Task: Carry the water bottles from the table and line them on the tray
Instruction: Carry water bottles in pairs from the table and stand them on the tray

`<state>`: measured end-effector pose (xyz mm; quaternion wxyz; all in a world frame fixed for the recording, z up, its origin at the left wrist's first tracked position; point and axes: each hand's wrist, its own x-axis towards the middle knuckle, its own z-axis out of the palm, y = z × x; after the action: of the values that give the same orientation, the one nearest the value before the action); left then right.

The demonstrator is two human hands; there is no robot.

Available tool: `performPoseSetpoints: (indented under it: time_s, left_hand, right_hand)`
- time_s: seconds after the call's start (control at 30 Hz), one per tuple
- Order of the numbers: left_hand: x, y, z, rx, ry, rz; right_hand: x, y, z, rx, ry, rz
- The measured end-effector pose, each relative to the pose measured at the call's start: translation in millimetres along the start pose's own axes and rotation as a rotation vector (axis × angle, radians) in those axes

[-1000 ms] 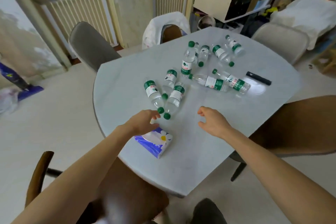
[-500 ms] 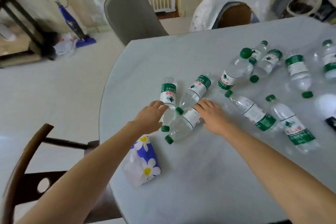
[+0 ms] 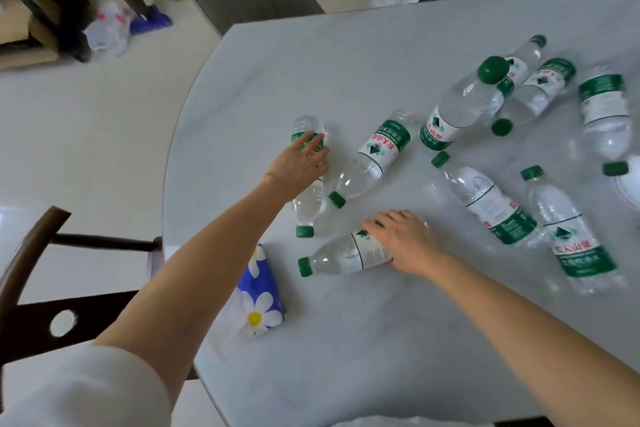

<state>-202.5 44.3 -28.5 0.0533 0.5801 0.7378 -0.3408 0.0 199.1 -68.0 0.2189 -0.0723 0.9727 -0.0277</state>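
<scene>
Your left hand (image 3: pixel 300 163) lies over the labelled part of a water bottle (image 3: pixel 307 199) that is on its side on the table (image 3: pixel 346 340), fingers curved around it, green cap pointing toward six o'clock. Your right hand (image 3: pixel 407 246) grips the base end of a second bottle (image 3: pixel 343 255), also on its side, its cap pointing toward nine o'clock, just at four o'clock from the first one's cap.

Between your hands a third bottle (image 3: pixel 375 158) lies slanted, cap toward seven o'clock, touching nothing you hold as far as you can tell. At two o'clock from it one bottle (image 3: pixel 460 107) stands upright, with more lying bottles clustered behind it toward the table's far right. Two further bottles (image 3: pixel 485 201) lie side by side at three o'clock from your right hand.

A blue tissue pack (image 3: pixel 258 298) with white daisies sits at the table's near edge under your left forearm. A dark wooden chair (image 3: pixel 31 288) stands at nine o'clock, off the table.
</scene>
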Motion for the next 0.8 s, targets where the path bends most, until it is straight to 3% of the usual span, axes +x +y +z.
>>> performPoseSetpoints:
  time_s: [0.13,0.23,0.47,0.63,0.8]
  left_hand:
    - [-2.3,-0.2,-1.5,-0.056,-0.034,-0.008]
    - [-13.7,2.2,3.6,-0.175,-0.109,-0.125]
    - [-63.8,12.1,24.7,-0.825,-0.139,-0.492]
    - [-114.9,9.1,9.4,-1.532,0.124,-0.827]
    - [-160.2,23.9,-14.9,-2.162,0.4,-0.877]
  right_hand:
    - [6.8,3.5,-4.9,0.039,0.004,-0.03]
    - [2.7,3.5,-2.5,0.044,0.06,-0.055]
    - [-19.5,14.0,-0.7,0.191,0.166,-0.095]
    - [-35.6,-4.9,-27.0,0.666,0.253,0.054]
    - [-34.6,-52.9,-75.7,1.354,0.308,0.108]
